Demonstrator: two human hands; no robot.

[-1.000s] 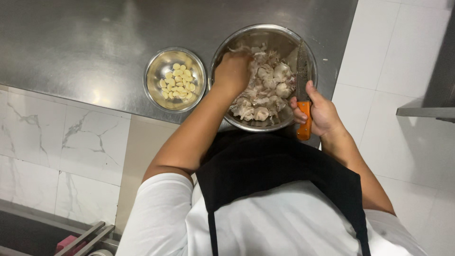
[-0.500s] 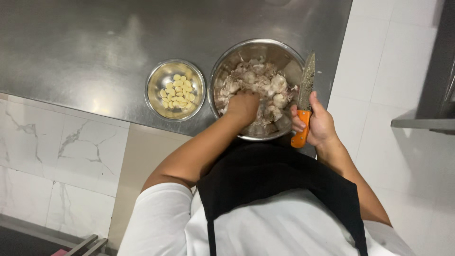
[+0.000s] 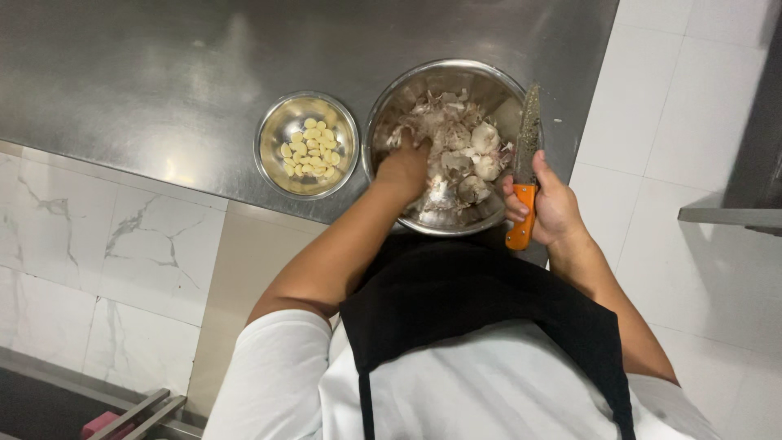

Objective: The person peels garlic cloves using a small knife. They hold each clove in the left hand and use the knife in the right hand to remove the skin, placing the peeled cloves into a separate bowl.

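Left hand [image 3: 403, 167] is sunk into the big steel bowl [image 3: 383, 122], fingers buried among the garlic heads [image 3: 472, 155] and loose skins, so whether it's closed on a head or just spread in the pile can't be told. Right hand [image 3: 554, 208] sits just right of the big bowl, fingers clamped round the orange handle of a knife [image 3: 525, 175], blade pointing away from the person along the bowl's right rim.

Risks, as a guess: the blade hangs v. near the bowl's rim and the left hand is rummaging inside w/o a clear view under the skins; if that hand swings right it could meet the edge. The big bowl also sits at the near edge of the steel counter [image 3: 163, 73], so a hard push could tip it off.

Small bowl [image 3: 307, 145] w/ peeled cloves [image 3: 305, 149] stands just left of the big bowl, not touching.

Vs. half a sec ago: left hand sat at the bowl's near right side, close to the knife; now it's at the near left, wrist over the rim. Knife grip and blade angle look unchanged.
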